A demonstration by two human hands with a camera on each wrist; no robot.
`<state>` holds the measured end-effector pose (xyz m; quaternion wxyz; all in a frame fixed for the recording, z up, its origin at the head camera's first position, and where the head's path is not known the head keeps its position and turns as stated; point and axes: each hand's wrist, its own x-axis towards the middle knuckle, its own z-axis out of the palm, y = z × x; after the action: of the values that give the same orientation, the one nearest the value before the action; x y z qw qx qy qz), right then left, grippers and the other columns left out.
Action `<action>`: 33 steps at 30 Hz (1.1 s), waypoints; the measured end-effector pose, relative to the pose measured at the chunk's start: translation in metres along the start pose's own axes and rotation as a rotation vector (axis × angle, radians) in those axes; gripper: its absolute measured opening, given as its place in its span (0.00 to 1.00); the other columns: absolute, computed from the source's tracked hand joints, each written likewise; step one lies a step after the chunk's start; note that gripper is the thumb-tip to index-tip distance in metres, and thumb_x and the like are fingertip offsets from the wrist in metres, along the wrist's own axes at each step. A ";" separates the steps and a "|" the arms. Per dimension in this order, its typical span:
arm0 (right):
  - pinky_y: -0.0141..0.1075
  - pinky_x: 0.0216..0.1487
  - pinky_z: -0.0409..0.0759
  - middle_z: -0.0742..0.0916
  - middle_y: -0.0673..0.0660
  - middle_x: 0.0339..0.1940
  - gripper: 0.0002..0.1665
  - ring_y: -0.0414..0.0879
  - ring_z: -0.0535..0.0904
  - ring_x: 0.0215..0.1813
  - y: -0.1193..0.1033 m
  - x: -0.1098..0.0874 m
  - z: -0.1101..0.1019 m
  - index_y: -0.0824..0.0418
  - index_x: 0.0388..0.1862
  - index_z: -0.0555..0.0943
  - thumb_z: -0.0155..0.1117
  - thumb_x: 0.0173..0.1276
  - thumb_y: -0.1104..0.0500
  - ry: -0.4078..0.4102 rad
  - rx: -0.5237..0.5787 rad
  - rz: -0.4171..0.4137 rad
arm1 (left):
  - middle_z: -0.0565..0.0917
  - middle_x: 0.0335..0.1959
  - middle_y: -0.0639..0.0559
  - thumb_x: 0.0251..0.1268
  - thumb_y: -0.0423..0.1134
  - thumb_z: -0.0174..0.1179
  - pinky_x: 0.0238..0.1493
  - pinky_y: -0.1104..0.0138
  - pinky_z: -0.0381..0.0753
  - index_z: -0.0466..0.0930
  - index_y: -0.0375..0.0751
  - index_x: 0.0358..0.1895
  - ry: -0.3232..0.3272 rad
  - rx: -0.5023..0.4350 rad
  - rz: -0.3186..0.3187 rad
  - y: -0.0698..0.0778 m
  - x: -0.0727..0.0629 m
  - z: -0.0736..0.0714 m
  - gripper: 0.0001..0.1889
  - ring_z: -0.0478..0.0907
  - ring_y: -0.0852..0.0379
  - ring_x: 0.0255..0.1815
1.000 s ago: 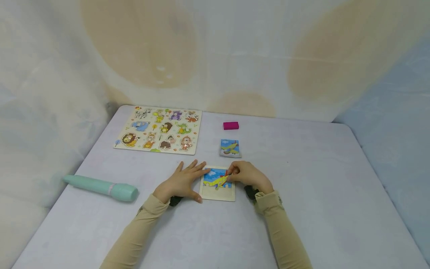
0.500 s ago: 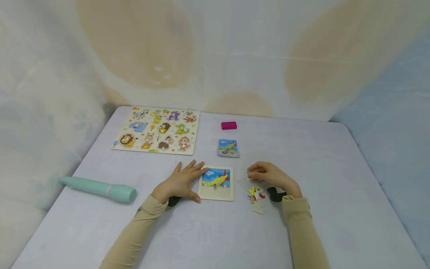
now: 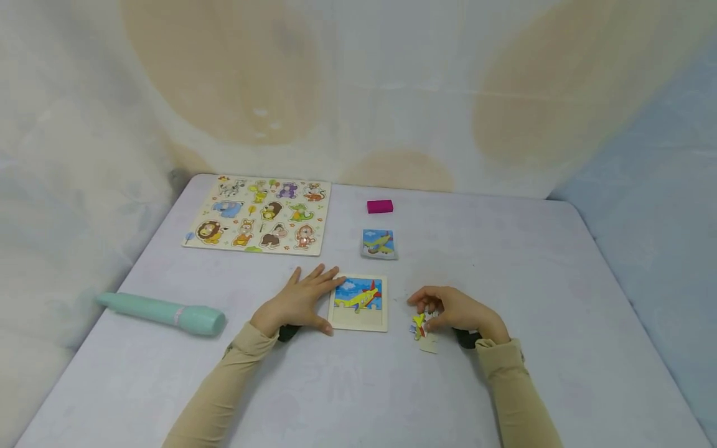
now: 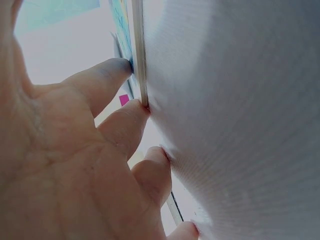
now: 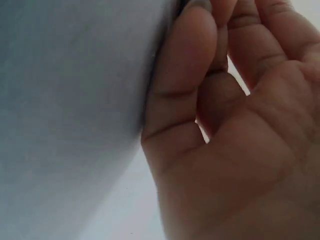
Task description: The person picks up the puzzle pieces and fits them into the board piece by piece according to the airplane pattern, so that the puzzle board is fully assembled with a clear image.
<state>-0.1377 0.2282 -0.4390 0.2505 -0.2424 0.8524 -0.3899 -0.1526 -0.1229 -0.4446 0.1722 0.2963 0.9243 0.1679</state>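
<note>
In the head view, my left hand (image 3: pixel 297 303) lies spread at the left edge of a small wooden puzzle tray (image 3: pixel 358 323). Its fingertips touch the frame; in the left wrist view, fingers (image 4: pixel 125 122) meet the frame's edge (image 4: pixel 138 55). The tray's upper part shows a yellow plane on blue sky; the lower strip is bare wood. To its right, my right hand (image 3: pixel 456 308) arches over loose jigsaw pieces (image 3: pixel 419 325), with thumb and index finger apart. The hand partly covers the pieces. In the right wrist view, bent fingers (image 5: pixel 187 50) are close to the table, and no piece shows.
A reference picture of the plane (image 3: pixel 378 243) lies behind the tray, with a magenta block (image 3: pixel 379 206) farther back. An animal puzzle board (image 3: pixel 257 214) sits at the back left. A mint-green microphone-shaped object (image 3: pixel 162 312) lies on the left of the table.
My right hand has left the tray, moved right, then come down over the loose pieces. The left hand stays at the tray. The view has shifted slightly.
</note>
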 end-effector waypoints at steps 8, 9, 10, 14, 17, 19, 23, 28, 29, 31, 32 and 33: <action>0.28 0.31 0.71 0.78 0.53 0.30 0.14 0.41 0.70 0.31 -0.001 0.002 0.002 0.62 0.45 0.81 0.68 0.60 0.66 0.015 0.027 0.049 | 0.51 0.80 0.50 0.39 0.57 0.76 0.72 0.32 0.37 0.57 0.51 0.76 -0.008 -0.016 -0.005 0.002 -0.002 -0.002 0.56 0.42 0.42 0.81; 0.28 0.30 0.71 0.78 0.54 0.28 0.11 0.41 0.70 0.29 -0.001 0.002 0.002 0.63 0.44 0.82 0.67 0.61 0.66 0.022 0.044 0.063 | 0.51 0.80 0.50 0.39 0.57 0.76 0.72 0.32 0.37 0.57 0.51 0.76 -0.008 -0.015 -0.004 0.002 -0.002 -0.002 0.56 0.42 0.42 0.81; 0.29 0.29 0.71 0.78 0.54 0.27 0.09 0.41 0.71 0.28 -0.001 0.001 0.001 0.63 0.43 0.82 0.66 0.63 0.66 0.029 0.056 0.072 | 0.51 0.80 0.50 0.39 0.57 0.76 0.72 0.32 0.37 0.57 0.51 0.76 -0.007 -0.015 -0.004 0.002 -0.002 -0.002 0.56 0.42 0.42 0.81; 0.30 0.29 0.74 0.80 0.54 0.27 0.08 0.42 0.73 0.27 -0.002 0.003 0.001 0.63 0.43 0.81 0.63 0.64 0.65 0.062 0.058 0.087 | 0.51 0.80 0.50 0.40 0.57 0.76 0.72 0.32 0.36 0.57 0.51 0.76 -0.007 -0.011 -0.006 0.002 -0.002 -0.003 0.56 0.41 0.42 0.81; 0.28 0.31 0.72 0.78 0.53 0.29 0.15 0.43 0.72 0.31 -0.003 0.004 0.000 0.63 0.46 0.80 0.69 0.60 0.65 0.068 0.031 0.104 | 0.51 0.80 0.50 0.40 0.58 0.76 0.72 0.32 0.36 0.57 0.51 0.76 -0.006 -0.009 -0.007 0.002 -0.001 -0.003 0.56 0.41 0.43 0.81; 0.28 0.32 0.70 0.76 0.53 0.29 0.18 0.44 0.70 0.32 -0.004 0.004 0.000 0.63 0.46 0.80 0.73 0.57 0.64 0.059 0.018 0.116 | 0.51 0.80 0.50 0.40 0.57 0.76 0.72 0.32 0.36 0.57 0.51 0.76 -0.006 -0.013 -0.007 0.003 -0.002 -0.003 0.56 0.42 0.42 0.81; 0.28 0.31 0.69 0.75 0.53 0.27 0.18 0.44 0.69 0.32 -0.006 0.004 0.002 0.63 0.43 0.81 0.75 0.54 0.64 0.042 0.005 0.132 | 0.51 0.80 0.50 0.39 0.57 0.76 0.72 0.32 0.36 0.57 0.50 0.76 -0.006 -0.017 -0.007 0.003 -0.002 -0.003 0.56 0.42 0.42 0.81; 0.29 0.29 0.73 0.78 0.54 0.30 0.15 0.44 0.71 0.29 -0.006 0.003 0.003 0.62 0.40 0.80 0.73 0.54 0.66 0.078 0.004 0.136 | 0.51 0.80 0.51 0.40 0.57 0.76 0.72 0.33 0.36 0.57 0.51 0.76 -0.007 -0.013 -0.006 0.002 -0.001 -0.003 0.55 0.42 0.43 0.81; 0.30 0.29 0.74 0.79 0.54 0.31 0.15 0.44 0.71 0.29 -0.006 0.003 0.003 0.62 0.40 0.79 0.73 0.55 0.67 0.092 0.006 0.132 | 0.51 0.80 0.51 0.40 0.57 0.76 0.73 0.33 0.36 0.57 0.51 0.76 -0.008 -0.011 -0.006 0.001 -0.001 -0.002 0.55 0.42 0.43 0.81; 0.30 0.30 0.75 0.80 0.55 0.33 0.14 0.44 0.72 0.31 -0.005 0.004 0.003 0.61 0.39 0.78 0.72 0.56 0.67 0.131 0.005 0.114 | 0.51 0.80 0.51 0.40 0.57 0.76 0.72 0.33 0.36 0.57 0.51 0.76 -0.007 -0.011 -0.006 0.001 -0.001 -0.002 0.55 0.42 0.43 0.81; 0.31 0.31 0.75 0.80 0.55 0.34 0.14 0.44 0.73 0.32 -0.004 0.004 0.003 0.61 0.39 0.78 0.72 0.57 0.67 0.150 0.008 0.108 | 0.51 0.80 0.51 0.40 0.57 0.76 0.72 0.33 0.36 0.57 0.51 0.76 -0.006 -0.009 -0.006 0.001 -0.001 -0.002 0.55 0.42 0.43 0.81; 0.31 0.32 0.75 0.81 0.56 0.34 0.12 0.44 0.74 0.32 -0.003 0.004 0.002 0.60 0.39 0.78 0.71 0.58 0.67 0.171 0.015 0.113 | 0.51 0.80 0.51 0.39 0.57 0.76 0.72 0.33 0.36 0.57 0.51 0.76 -0.006 -0.009 -0.007 0.001 -0.001 -0.002 0.56 0.42 0.42 0.81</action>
<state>-0.1390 0.2225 -0.4390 0.2000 -0.1577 0.8800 -0.4010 -0.1521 -0.1232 -0.4421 0.1768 0.2930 0.9240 0.1706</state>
